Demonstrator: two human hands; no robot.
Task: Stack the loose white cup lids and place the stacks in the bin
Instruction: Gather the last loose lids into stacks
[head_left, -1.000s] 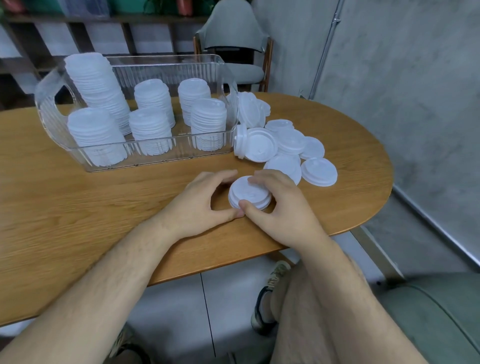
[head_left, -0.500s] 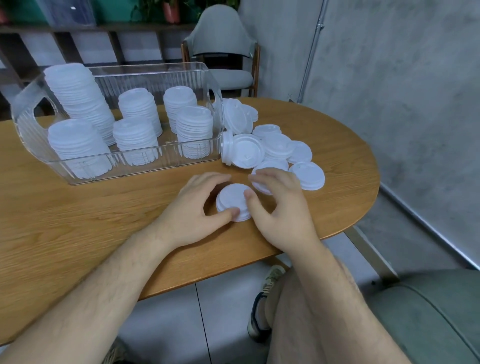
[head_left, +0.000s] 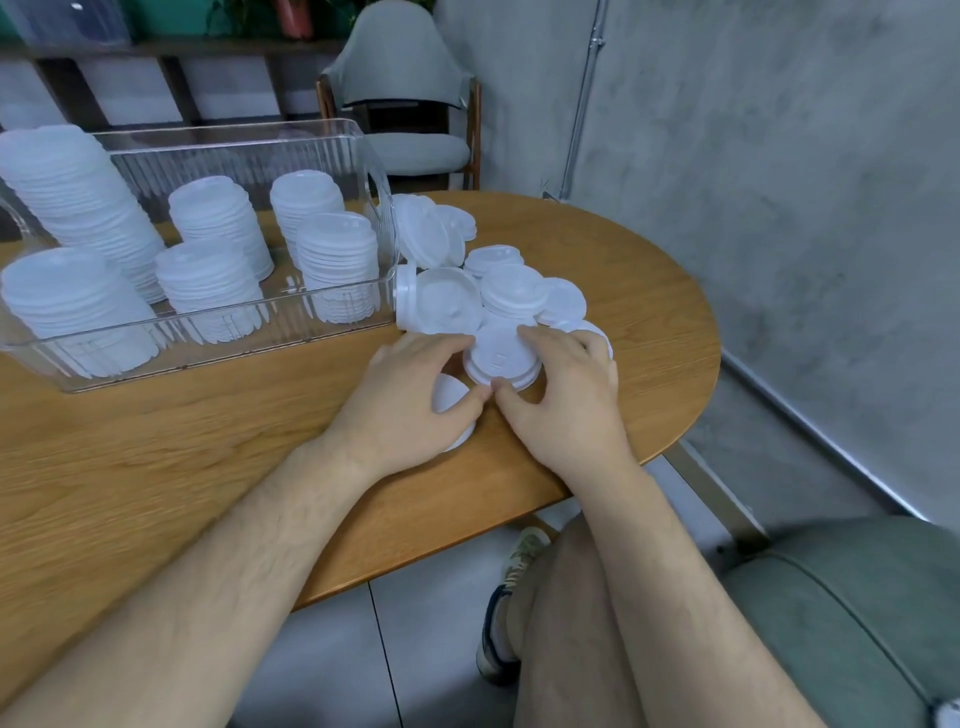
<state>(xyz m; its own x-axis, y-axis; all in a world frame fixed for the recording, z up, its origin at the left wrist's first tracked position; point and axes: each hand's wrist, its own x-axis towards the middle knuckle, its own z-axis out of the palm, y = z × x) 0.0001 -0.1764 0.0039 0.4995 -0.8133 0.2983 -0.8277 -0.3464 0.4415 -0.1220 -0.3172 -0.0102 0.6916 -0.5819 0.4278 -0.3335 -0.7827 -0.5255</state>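
Table — bin w/ lid stacks

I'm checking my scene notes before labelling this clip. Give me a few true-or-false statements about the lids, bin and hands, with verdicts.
1. The left hand and the right hand both hold the small lid stack. True.
2. The clear bin is empty. False: it holds several lid stacks.
3. Loose lids lie on the table beside the bin. True.
4. The bin stands on the floor. False: it stands on the table.
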